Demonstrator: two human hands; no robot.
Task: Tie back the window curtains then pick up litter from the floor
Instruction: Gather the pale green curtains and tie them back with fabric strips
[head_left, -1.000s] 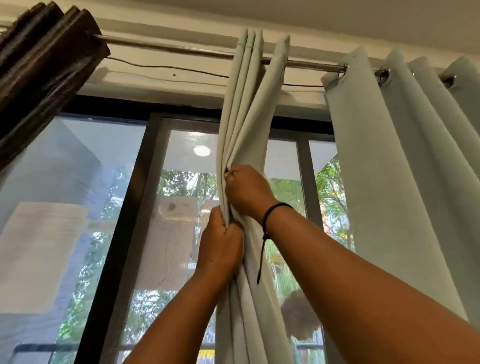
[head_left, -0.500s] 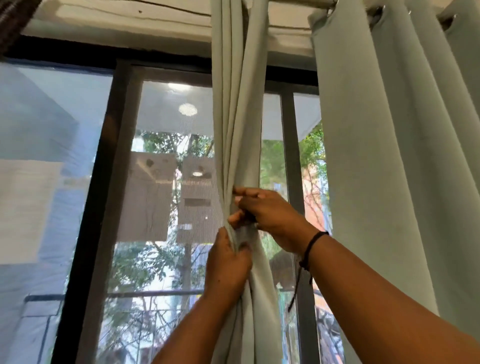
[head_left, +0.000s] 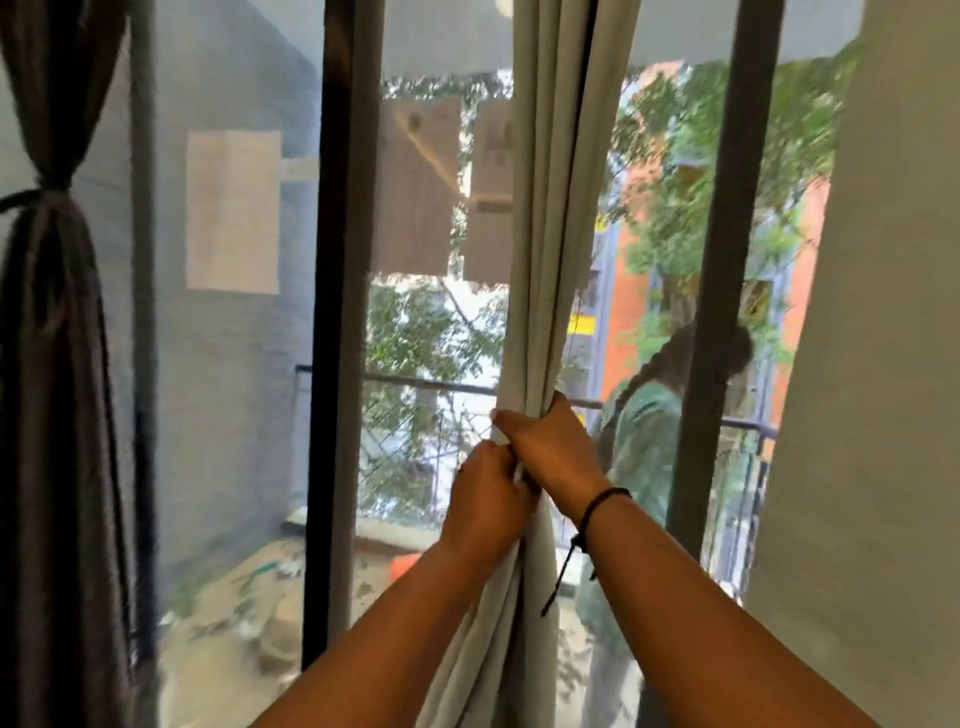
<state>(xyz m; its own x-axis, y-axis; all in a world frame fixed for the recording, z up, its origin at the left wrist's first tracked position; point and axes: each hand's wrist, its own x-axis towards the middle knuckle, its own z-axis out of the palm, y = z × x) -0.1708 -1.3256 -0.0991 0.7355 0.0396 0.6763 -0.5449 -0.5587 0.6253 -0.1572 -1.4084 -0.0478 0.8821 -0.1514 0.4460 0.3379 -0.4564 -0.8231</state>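
The pale green curtain (head_left: 545, 218) hangs gathered into a narrow bundle just right of the dark window frame post (head_left: 337, 312), in front of the glass, its long axis running near vertical from the top edge of the view down past the forearms, with the folds flaring slightly toward the bottom. Compared with a second ago, both hands have slid down the bundle — from up near the rod to about the level of the balcony railing (head_left: 426, 384) outside — which suggests the person is settling on the height for the tie. The left hand (head_left: 488, 504) is curled round the bundle from the left, and the right hand (head_left: 550, 447), with a black wrist cord (head_left: 597, 506), wraps over it just above, fingers clamped on the fabric; the two hands touch. No tie-back is visible in either hand. At far left a dark curtain (head_left: 52, 364) is already cinched with a band, while a wide pale curtain (head_left: 883, 364) at right hangs loose — work left, and the litter step not begun.
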